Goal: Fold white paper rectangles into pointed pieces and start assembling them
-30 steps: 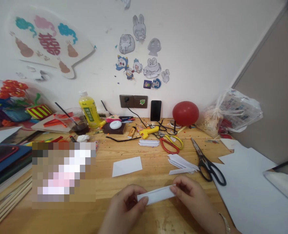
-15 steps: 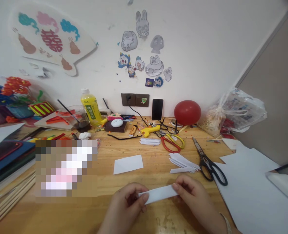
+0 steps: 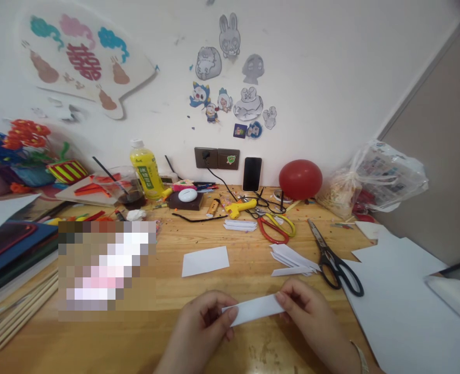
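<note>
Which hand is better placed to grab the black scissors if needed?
Right, probably. The right hand pinches the paper strip at its right end, and the black scissors lie just beyond it on that side. The left hand holds the other end, farther away.

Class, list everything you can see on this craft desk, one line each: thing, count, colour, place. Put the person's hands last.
desk: 1, wooden, under everything
paper strip: 1, white, held at both ends, front centre
paper rectangle: 1, white, flat at desk centre
black scissors: 1, black, right of centre
folded paper pieces: small pile, white, left of black scissors
red scissors: 1, red handles, behind the pile
balloon: 1, red, by the wall
bottle: 1, yellow, back left
phone: 1, black, leaning on the wall
large sheets: several, white, right side
plastic bag: 1, clear, back right
left hand: 1, pinching strip's left end
right hand: 1, pinching strip's right end
</note>
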Available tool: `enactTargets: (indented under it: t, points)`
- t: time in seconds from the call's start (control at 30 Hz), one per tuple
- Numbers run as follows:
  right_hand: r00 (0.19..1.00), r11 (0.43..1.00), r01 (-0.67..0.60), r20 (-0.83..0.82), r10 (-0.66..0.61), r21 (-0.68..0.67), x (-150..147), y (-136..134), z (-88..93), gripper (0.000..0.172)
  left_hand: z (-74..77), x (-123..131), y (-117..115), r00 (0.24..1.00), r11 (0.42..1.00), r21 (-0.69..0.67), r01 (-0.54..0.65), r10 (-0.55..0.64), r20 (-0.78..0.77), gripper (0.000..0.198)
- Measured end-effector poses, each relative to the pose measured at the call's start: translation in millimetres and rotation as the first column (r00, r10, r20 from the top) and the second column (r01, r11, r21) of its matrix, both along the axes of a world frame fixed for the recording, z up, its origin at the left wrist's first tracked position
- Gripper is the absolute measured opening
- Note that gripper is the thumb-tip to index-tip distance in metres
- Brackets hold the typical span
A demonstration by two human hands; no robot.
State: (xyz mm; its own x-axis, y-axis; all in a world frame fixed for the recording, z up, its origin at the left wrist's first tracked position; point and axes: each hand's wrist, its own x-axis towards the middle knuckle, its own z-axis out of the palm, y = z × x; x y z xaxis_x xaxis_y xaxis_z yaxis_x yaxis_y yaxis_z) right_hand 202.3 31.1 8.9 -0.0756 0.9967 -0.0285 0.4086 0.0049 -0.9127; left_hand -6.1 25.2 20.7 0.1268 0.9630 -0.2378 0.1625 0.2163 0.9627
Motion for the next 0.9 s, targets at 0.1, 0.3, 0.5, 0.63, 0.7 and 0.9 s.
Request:
enactTargets:
  t: [0.1,0.3,0.5,0.63,0.7,0.9]
  points:
    - [1.000,1.000,0.011,-0.020,-0.011,-0.004,-1,-2,0.9,0.030,0.1,0,-1,1.000,1.000,-0.012,-0.007,0.007,0.000,0.021]
    - [0.993,0.998,0.041,-0.112,-0.047,-0.054,-4,-2,-1.0,0.033,-4.6,1,-1,0.999,1.000,-0.004,-0.028,0.028,0.017,0.020]
    - [0.904,0.979,-0.046,-0.425,-0.043,-0.196,-6,-2,0.2,0.040,-9.2,0,-2,1.000,1.000,0.009,-0.015,0.015,0.006,0.019]
    - [0.690,0.933,-0.228,-0.723,-0.047,-0.279,-14,-9,1.7,0.049,-8.7,1,-3,0.998,0.999,0.017,-0.043,0.042,0.038,0.022]
    - [0.654,0.912,-0.310,-0.756,-0.003,-0.271,-21,-13,-2.3,0.052,-8.2,4,-5,0.995,0.999,0.010,-0.052,0.051,0.080,0.025]
    - [0.872,0.877,-0.359,-0.449,0.193,-0.320,-34,-27,-24.1,0.056,-5.8,18,-18,0.981,0.997,0.001,-0.080,0.079,0.176,0.031]
